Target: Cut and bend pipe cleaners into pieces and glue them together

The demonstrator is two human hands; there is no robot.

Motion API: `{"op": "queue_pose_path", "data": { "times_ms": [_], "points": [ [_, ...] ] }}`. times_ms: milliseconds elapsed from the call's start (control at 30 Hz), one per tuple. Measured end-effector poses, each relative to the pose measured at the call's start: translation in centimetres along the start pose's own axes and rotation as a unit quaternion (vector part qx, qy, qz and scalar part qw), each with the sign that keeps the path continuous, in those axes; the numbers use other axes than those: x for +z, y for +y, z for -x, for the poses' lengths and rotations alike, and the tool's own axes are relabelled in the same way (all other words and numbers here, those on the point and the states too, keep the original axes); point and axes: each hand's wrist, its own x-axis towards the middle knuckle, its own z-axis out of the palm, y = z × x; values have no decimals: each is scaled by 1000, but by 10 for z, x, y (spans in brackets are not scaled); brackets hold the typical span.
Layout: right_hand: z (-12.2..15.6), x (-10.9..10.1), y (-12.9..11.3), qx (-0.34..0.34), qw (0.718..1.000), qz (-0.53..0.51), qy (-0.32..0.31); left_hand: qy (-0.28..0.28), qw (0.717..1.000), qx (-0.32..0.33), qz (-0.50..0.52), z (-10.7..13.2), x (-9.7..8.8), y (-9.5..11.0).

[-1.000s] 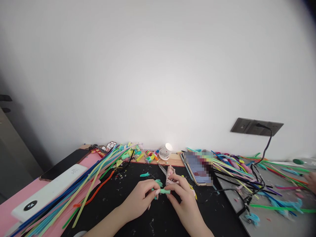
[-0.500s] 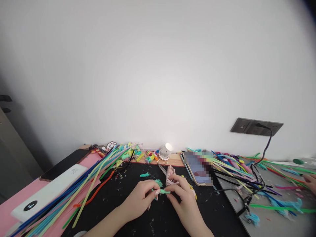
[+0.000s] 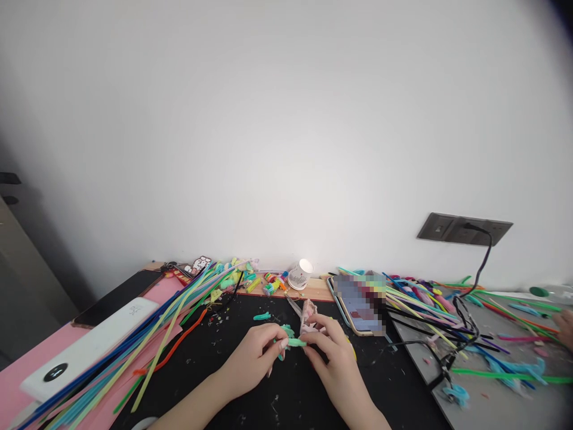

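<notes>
Both my hands meet over the black mat (image 3: 250,406) near the bottom middle. My left hand (image 3: 255,358) pinches one end of a short green pipe-cleaner piece (image 3: 296,343), fingers closed. My right hand (image 3: 333,361) pinches the other end, fingers closed too. Just behind my hands lie a pink twisted pipe-cleaner shape (image 3: 308,312), scissors (image 3: 294,306) and a small teal scrap (image 3: 262,316).
Long coloured pipe cleaners (image 3: 179,316) fan across a pink sheet at left, beside a white power bank (image 3: 85,352) and a dark phone (image 3: 114,301). A phone (image 3: 358,304), more pipe cleaners and a black cable (image 3: 465,310) lie right. A paper cup (image 3: 301,275) stands by the wall. Another person's hand (image 3: 564,327) shows at far right.
My hands have shifted slightly left and closer together on the green piece. The other person's hand at the right edge moved a little.
</notes>
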Motion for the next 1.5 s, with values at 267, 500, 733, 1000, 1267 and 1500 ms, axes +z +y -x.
{"op": "queue_pose_path", "data": {
  "times_ms": [267, 500, 733, 1000, 1267, 1500],
  "points": [
    [-1, 0, -2, 6, 1000, -3, 1, 6, 993, 29, -111, -1, -5, 5],
    [-1, 0, -2, 18, 1000, -1, -4, 11, 975, 77, -206, 1, -9, 10],
    [-2, 1, -4, 22, 999, -22, -6, -11, 960, 130, -248, 0, -9, 3],
    [-2, 0, -5, 19, 1000, -8, -13, -20, 942, 165, -291, 1, -10, 1],
    [-2, 0, -6, 44, 998, -33, -37, -31, 931, 169, -321, 0, -10, 2],
    [-3, -1, -8, 67, 994, -65, -49, -35, 922, 169, -348, 0, -10, 3]
  ]
}}
